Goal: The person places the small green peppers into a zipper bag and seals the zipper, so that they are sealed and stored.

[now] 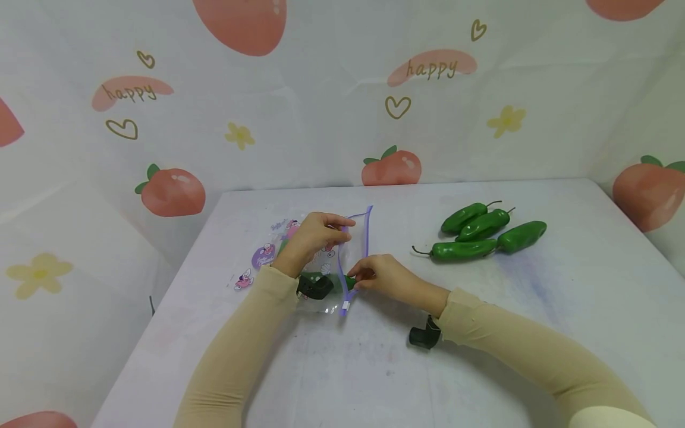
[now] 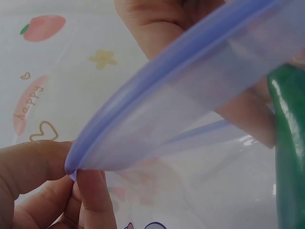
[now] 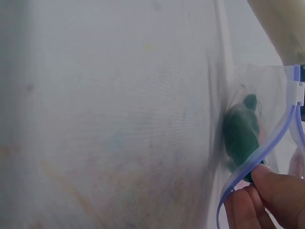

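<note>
A clear zip bag with purple zip edges and cartoon prints lies with its mouth spread toward the right. My left hand pinches one purple edge between thumb and fingers, seen close up in the left wrist view. At the bag's mouth, my right hand grips the end of a green chili pepper. Most of that pepper shows through the clear plastic in the right wrist view, and the thumb and fingertips are at the purple edge. A white slider sits at the near end of the zip.
Several green chili peppers lie together on the white table, to the right of my right hand. Black wrist devices hang at both cuffs. A printed cloth stands behind the table.
</note>
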{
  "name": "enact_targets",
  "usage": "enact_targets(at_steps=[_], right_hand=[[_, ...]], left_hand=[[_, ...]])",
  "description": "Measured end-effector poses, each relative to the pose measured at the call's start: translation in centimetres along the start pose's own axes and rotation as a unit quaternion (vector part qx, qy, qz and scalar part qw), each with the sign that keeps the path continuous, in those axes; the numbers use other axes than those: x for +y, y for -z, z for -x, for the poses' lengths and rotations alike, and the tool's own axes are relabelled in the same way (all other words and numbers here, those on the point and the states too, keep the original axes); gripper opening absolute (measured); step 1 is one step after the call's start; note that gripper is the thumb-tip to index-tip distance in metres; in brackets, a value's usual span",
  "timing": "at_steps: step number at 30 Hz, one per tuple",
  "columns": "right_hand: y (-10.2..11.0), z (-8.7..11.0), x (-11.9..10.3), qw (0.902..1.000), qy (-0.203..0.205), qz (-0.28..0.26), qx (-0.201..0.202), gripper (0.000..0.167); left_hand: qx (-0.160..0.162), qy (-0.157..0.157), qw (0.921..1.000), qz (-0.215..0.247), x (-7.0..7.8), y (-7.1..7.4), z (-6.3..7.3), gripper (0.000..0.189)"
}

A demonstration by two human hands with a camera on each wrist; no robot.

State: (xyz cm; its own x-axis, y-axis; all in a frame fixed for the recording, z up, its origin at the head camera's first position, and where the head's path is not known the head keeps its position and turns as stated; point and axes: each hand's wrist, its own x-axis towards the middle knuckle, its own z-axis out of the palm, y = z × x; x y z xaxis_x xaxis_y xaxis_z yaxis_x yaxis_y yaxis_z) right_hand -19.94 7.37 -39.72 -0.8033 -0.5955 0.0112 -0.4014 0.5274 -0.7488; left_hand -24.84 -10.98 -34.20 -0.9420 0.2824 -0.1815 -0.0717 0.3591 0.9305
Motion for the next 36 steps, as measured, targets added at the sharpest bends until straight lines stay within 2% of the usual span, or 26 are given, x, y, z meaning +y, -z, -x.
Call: enact_targets(at_steps=[17, 36], right_hand=[[0.4, -0.1, -0.3, 0.9994, -0.034, -0.009, -0.002, 0.030], [1.4, -0.1, -0.6, 0.9991, -0.034, -0.018, 0.020, 0.042]], left_hand=[[0.002, 0.005, 1.0000, 0.002, -0.2, 0.0, 0.1, 0.029], [0.007, 0.003, 0.9999, -0.011, -0.2, 0.1, 0.0, 0.029]])
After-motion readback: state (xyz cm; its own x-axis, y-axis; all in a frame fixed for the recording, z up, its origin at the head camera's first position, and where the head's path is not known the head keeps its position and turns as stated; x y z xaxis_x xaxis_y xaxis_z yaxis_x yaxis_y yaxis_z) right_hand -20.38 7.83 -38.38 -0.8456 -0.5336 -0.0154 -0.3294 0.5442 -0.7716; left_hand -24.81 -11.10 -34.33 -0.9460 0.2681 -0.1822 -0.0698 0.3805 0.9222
